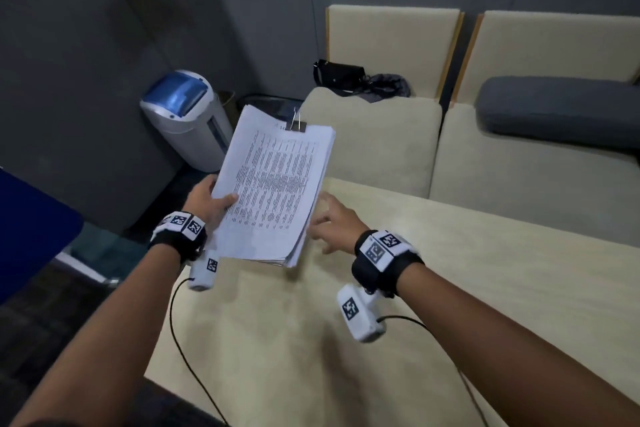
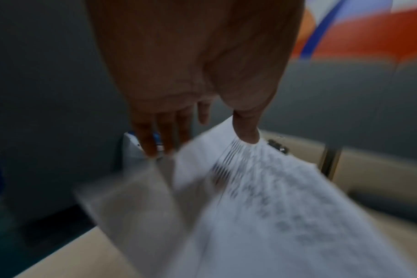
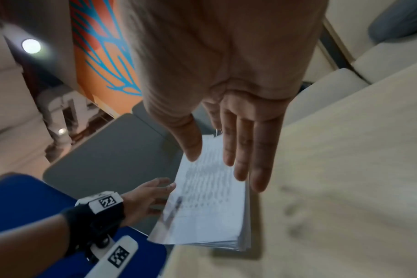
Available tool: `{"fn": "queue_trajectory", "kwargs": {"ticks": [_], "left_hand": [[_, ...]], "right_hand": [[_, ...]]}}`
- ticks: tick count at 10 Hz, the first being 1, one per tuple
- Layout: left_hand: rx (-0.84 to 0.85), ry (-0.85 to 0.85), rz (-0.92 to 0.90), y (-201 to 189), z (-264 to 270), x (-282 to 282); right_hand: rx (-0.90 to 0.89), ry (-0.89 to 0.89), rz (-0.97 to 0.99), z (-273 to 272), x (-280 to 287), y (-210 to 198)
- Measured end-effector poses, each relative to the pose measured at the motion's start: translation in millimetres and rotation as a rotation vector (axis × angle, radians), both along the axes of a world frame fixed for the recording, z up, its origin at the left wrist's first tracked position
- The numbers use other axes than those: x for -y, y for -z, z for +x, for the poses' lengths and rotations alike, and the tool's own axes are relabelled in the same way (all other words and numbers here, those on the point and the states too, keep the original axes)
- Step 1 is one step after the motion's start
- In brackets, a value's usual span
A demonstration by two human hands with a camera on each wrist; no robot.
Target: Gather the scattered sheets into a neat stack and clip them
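A thick stack of printed sheets [image 1: 277,184] is held tilted above the table's far left corner, with a black binder clip [image 1: 295,126] clamped on its far top edge. My left hand [image 1: 211,199] grips the stack's left edge, thumb on the top page and fingers underneath; the left wrist view shows the thumb on the blurred stack [image 2: 274,206]. My right hand [image 1: 329,218] hovers by the stack's right edge, fingers straight and holding nothing. In the right wrist view those fingers [image 3: 243,150] spread over the stack [image 3: 207,203].
The light wooden table [image 1: 381,322] lies under both arms. Beige sofa seats [image 1: 381,142] stand behind it, with a black bag [image 1: 341,74] and a grey cushion [image 1: 561,107]. A white and blue bin [image 1: 188,118] stands on the floor at the left.
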State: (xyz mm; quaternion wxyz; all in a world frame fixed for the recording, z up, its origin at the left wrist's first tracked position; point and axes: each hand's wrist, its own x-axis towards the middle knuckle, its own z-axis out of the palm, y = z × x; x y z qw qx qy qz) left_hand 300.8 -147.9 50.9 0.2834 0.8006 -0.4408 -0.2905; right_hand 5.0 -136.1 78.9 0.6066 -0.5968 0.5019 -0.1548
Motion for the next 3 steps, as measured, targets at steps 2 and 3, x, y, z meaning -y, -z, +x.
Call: {"fn": "queue_trajectory", "kwargs": {"ticks": [2, 3], "left_hand": [[0.320, 0.148, 0.461, 96.6, -6.6, 4.5], [0.310, 0.278, 0.560, 135.8, -62.3, -7.7]], "right_hand": [[-0.213, -0.112, 0.131, -55.7, -34.0, 47.7], [-0.245, -0.028, 0.173, -99.1, -48.4, 66.8]]}}
